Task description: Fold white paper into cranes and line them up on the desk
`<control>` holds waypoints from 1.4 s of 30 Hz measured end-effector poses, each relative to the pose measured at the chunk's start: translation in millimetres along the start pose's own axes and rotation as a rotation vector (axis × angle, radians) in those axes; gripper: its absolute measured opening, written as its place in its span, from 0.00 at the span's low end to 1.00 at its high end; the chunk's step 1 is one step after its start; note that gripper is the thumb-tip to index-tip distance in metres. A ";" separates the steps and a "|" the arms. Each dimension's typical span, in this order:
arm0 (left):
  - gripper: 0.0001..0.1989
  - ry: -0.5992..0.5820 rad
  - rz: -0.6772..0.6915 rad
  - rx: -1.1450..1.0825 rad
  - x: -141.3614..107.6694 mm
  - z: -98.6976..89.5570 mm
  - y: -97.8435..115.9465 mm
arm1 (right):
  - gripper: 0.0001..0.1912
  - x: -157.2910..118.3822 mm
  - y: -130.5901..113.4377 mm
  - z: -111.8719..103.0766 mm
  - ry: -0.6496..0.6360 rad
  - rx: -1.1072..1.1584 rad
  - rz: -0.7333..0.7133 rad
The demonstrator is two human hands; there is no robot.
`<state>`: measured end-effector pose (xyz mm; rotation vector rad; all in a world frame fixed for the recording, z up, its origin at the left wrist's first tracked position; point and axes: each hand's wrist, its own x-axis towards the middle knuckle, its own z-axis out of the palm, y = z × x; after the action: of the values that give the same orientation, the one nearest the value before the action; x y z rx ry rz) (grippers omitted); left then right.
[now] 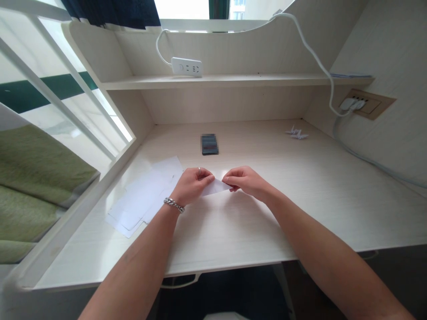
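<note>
A small folded piece of white paper (215,186) is held between my two hands, just above the desk. My left hand (193,183), with a ring and a chain bracelet, pinches its left side between thumb and fingers. Closed at the right corner of the paper is my right hand (246,180), thumb against fingertips. Part of the paper is hidden behind the left fingers. Loose white sheets (143,195) lie overlapping on the desk, left of my left hand. Folded white paper cranes (297,133) rest farther back on the right.
A dark, blurred rectangular object (209,144) lies on the desk (333,200) beyond my hands. Above, a white power strip (187,66) leans on the shelf (233,81). Its white cable runs to a wall socket (370,104) at right. White bars (60,93) edge the left side.
</note>
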<state>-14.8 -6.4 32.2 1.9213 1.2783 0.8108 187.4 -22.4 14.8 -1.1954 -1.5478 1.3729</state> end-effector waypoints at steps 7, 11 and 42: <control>0.12 -0.058 0.023 0.057 -1.7 10.6 3.3 | 0.07 1.4 3.9 1.9 0.051 -0.187 -0.030; 0.12 0.006 -0.013 0.013 0.1 8.0 0.8 | 0.06 -0.1 1.9 -4.3 0.008 -0.185 -0.009; 0.05 -0.164 -0.127 -0.332 -0.9 -12.9 -8.5 | 0.12 -1.5 -3.0 -28.8 0.175 0.082 -0.052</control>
<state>-29.6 -2.3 32.5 1.5914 1.0794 0.7331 214.4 -15.0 22.4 -1.1841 -1.3776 1.2517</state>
